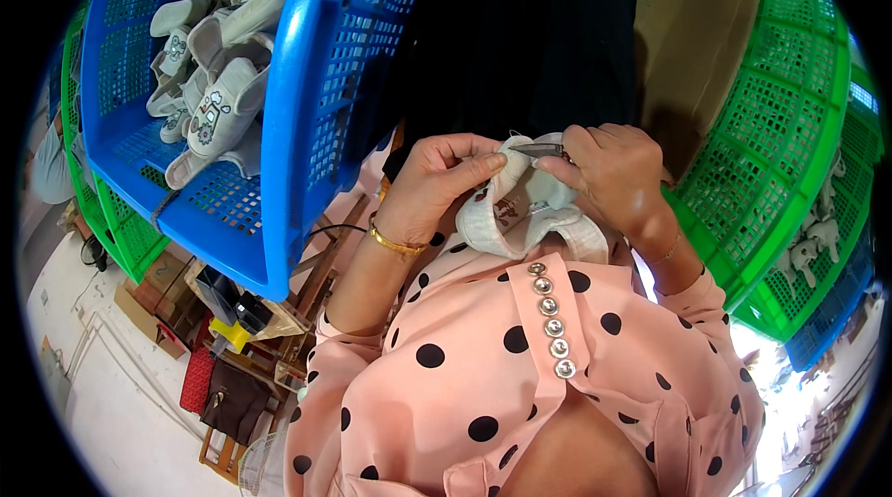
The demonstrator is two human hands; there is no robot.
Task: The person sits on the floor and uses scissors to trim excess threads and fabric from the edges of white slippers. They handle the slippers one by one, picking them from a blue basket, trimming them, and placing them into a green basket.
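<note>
A small white cloth shoe upper (506, 214) with brown and red printing inside hangs in front of my chest. My left hand (446, 172) pinches its upper edge between thumb and fingers. My right hand (613, 172) is closed around small metal thread snips (541, 150), whose blades point left and lie at the upper's edge, close to my left fingertips. The snips' handle is mostly hidden in my right fist. Part of the upper drapes below my right hand, and I cannot tell whether those fingers grip it too.
At the left, a blue plastic basket (279, 125) holds several white printed shoe uppers (218, 107). A cardboard box (697, 42) and a green basket (776, 125) stand at the right, with more baskets behind. A wooden stand (269, 320) and a dark bag (237, 399) are at lower left.
</note>
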